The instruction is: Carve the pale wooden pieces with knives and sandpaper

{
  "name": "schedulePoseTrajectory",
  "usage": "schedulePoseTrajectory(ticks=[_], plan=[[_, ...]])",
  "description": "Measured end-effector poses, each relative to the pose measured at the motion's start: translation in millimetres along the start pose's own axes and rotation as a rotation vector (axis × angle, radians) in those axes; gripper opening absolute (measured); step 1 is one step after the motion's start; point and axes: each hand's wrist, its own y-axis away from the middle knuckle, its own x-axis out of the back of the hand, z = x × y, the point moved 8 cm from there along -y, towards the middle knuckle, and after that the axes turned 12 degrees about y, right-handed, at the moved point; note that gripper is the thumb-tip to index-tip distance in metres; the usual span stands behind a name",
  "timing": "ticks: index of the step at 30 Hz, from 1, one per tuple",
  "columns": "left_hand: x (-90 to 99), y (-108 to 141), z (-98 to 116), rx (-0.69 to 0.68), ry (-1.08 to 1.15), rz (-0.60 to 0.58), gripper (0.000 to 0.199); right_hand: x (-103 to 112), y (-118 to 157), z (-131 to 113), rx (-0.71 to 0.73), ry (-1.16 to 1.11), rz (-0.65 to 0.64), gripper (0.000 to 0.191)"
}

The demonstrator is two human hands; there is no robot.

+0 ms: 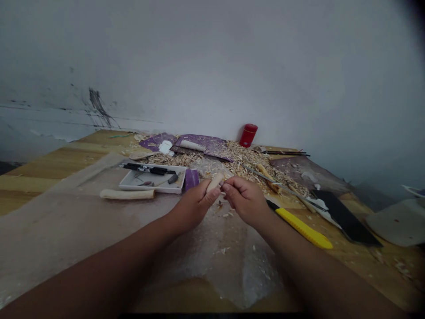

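In the middle of the head view my left hand [195, 201] is closed around a pale wooden piece [215, 180], which tilts up to the right. My right hand [247, 199] pinches at the piece's lower right side; whatever small thing lies between its fingertips is too small to make out. Beyond my left wrist, a second pale carved wooden stick [127, 194] lies on the plastic sheet. Behind that stick stands a white tray [124, 180] holding black pens [149, 169] and small dark bits. A yellow-handled utility knife [303, 227] rests beside my right forearm.
Wood shavings [245, 161] are heaped toward the wall, with purple sheets [209, 144] and a red canister [248, 135] among them. A purple box [191, 178] touches the tray. At right lie a long metal file-like tool [282, 186] and a black flat slab [345, 217].
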Motion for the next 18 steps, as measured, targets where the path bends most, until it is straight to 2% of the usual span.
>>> schedulePoseTrajectory(ticks=[2,4,8,13,18], plan=[[-0.8,0,-1,0.002,-0.006,-0.004,0.032,5,0,-2,0.064,0.158,0.07,0.02],[-0.2,0,-2,0.01,-0.019,0.001,0.03,4,-1,-3,0.117,0.311,0.086,0.021],[1.3,0,-4,0.018,-0.021,0.011,0.028,-4,-4,0,0.131,0.49,-0.002,0.024],[1.1,0,-6,0.01,-0.009,0.018,0.029,-14,-2,-5,0.164,0.512,-0.104,0.022],[-0.4,-1,-10,0.017,0.002,-0.001,0.028,-18,3,-13,0.218,0.508,-0.129,0.024]])
